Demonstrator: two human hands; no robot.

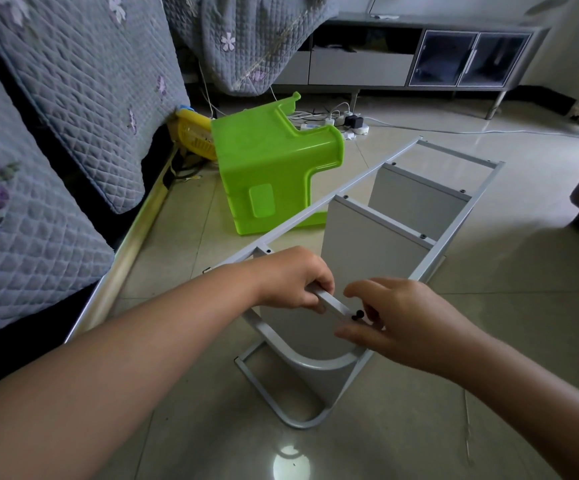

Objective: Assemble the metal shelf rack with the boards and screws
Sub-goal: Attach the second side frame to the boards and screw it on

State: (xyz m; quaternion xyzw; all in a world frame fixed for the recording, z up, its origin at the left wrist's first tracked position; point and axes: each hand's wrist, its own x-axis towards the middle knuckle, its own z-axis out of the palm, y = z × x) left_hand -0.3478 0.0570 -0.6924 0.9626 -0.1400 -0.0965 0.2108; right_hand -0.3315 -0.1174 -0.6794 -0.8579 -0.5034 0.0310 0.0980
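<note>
The grey metal rack frame (454,223) lies on its side on the tiled floor, running from the near centre to the far right. Two grey boards (371,251) stand fixed between its rails with black screws at their ends. A third board (291,330) sits nearest to me. My left hand (291,278) grips the near crossbar (331,303) of the frame from above. My right hand (395,317) pinches a small black screw (358,315) at a hole in that bar.
A green plastic stool (274,171) lies tipped over just left of the frame. A quilt-covered sofa (38,168) lines the left side. A grey TV cabinet (419,60) stands at the back, with a power strip and cables (343,121) on the floor before it.
</note>
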